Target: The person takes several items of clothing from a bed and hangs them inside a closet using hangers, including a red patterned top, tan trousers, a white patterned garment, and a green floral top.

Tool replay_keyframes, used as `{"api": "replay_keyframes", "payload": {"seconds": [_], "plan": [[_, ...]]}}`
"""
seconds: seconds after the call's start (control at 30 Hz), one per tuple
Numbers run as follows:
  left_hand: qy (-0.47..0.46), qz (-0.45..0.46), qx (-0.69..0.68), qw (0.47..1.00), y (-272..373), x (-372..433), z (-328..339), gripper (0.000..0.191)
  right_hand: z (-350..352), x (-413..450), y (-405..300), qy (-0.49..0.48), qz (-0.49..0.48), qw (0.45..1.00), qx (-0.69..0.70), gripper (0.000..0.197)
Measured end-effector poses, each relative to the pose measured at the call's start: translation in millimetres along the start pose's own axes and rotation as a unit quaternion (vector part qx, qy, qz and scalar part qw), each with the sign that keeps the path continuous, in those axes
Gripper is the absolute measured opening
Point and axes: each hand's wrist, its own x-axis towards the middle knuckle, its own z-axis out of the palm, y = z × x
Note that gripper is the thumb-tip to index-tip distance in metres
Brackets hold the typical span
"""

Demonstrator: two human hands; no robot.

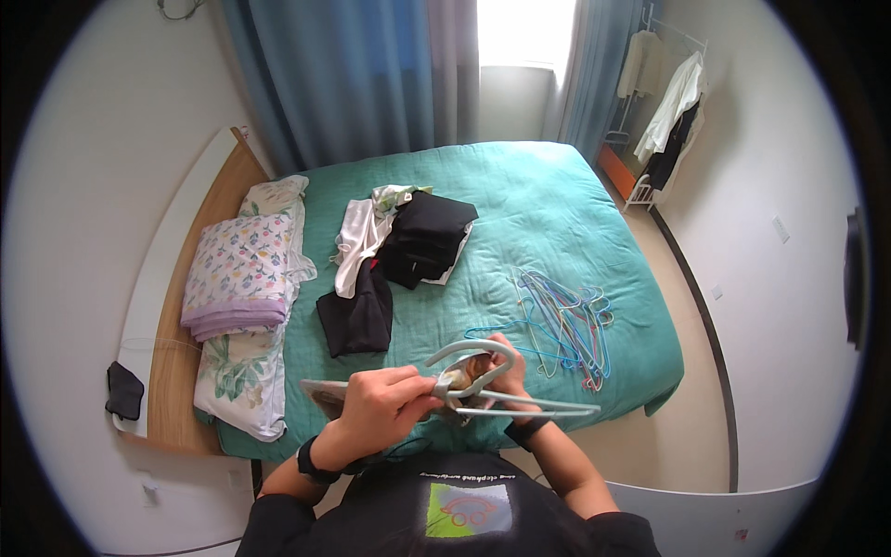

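A pale grey plastic clothes hanger (532, 402) is held up in front of my body, its hook curving away above the bed. My left hand (383, 404) pinches it near the base of the hook. A brownish patterned garment (456, 379), partly hidden by hook and fingers, bunches below the hook and shows at the left arm of the hanger. Behind the hook, my right hand (507, 369) has its fingers closed at the garment's edge. Beyond it on the bed, a blue hanger (498, 326) lies beside a tangled pile of coloured hangers (567, 320).
Folded black clothes (428, 237), a white garment (358, 237) and another black garment (358, 317) lie on the green bedspread (543, 209). A floral quilt (240, 268) rests on pillows by the wooden headboard (174, 348). A clothes rack (640, 191) stands in the far right corner.
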Motion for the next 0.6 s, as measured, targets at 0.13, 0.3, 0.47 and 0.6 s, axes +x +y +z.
{"api": "replay_keyframes", "payload": {"seconds": [0.13, 0.3, 0.47, 0.6], "plan": [[-0.022, -0.052, -0.028, 0.998, -2.3, -21.4, -29.8, 0.017, -25.6, 0.4, 15.9, 0.021, -0.055, 0.997, -0.05, 0.009], [-0.008, -0.117, -0.085, 0.989, -5.9, -44.1, -51.1, 0.022, -49.7, -3.0, 14.7, -0.03, -0.053, 0.995, -0.083, 0.009], [0.049, -0.152, -0.057, 0.985, -19.2, -48.3, -61.4, 0.015, -64.5, 9.2, 28.2, -0.082, -0.023, 0.992, 0.091, 0.013], [0.091, -0.189, -0.05, 0.976, -30.9, -55.6, -67.1, 0.011, -83.0, 19.4, -6.3, -0.19, 0.143, 0.879, 0.413, 0.01]]}}
